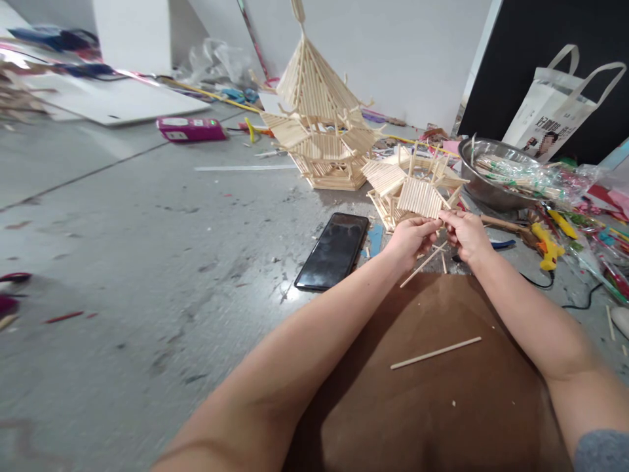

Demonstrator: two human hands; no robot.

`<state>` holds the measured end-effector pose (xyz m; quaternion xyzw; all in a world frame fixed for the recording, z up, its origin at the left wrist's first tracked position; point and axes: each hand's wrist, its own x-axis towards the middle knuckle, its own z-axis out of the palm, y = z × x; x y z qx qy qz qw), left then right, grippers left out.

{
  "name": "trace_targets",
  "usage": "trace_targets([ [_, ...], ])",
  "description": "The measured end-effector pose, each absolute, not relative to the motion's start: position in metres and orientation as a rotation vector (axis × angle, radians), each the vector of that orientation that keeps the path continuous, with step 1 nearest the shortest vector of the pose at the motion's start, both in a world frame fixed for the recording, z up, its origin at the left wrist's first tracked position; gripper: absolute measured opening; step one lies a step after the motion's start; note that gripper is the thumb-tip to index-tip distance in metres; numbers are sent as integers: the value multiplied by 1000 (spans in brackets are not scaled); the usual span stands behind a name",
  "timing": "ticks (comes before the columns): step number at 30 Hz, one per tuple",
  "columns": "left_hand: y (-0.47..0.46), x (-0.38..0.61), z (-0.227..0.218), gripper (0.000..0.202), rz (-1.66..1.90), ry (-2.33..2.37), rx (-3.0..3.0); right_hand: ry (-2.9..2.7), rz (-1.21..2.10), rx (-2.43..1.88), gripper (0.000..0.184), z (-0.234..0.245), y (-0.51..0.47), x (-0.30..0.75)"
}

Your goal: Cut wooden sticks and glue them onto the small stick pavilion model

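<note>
both hands are out in front at about one o'clock from where the person sits, meeting at the near edge of a small stick roof section (417, 190), a half-built piece of pale wooden sticks standing on the grey floor (147, 249). the left hand (411, 239) has its fingers curled and pressed against the slatted panel's lower edge, and a loose thin stick (423, 264) slants down from under it toward seven o'clock; it looks pinched in that hand, though i cannot tell for sure which fingers hold it. the right hand (466, 235) sits just beside the left, fingertips pinched together on the same lower edge of the panel.

behind this piece, at twelve o'clock, stands the finished stick pagoda (319, 118), tall and tiered, well apart from the hands. a black phone (334, 250) lies flat on the floor at eleven o'clock of the left hand, near it but not touching. a brown board (442, 393) lies under the forearms, with another single stick (435, 353) lying loose on it. at two o'clock sits a metal bowl (479, 183) holding bagged sticks, a yellow glue gun (544, 244) lies just to the right of the right hand, and a white tote bag (555, 111) leans against the dark wall beyond. a pink box (190, 128) lies far off at ten o'clock.
</note>
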<state>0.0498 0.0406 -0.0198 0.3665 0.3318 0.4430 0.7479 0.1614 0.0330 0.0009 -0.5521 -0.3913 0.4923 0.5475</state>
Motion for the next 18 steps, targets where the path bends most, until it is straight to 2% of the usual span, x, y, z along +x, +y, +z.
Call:
trace_targets([
  [18,40,48,-20,9,931,671,710,-906,1169,-1333,29,4,33,161],
])
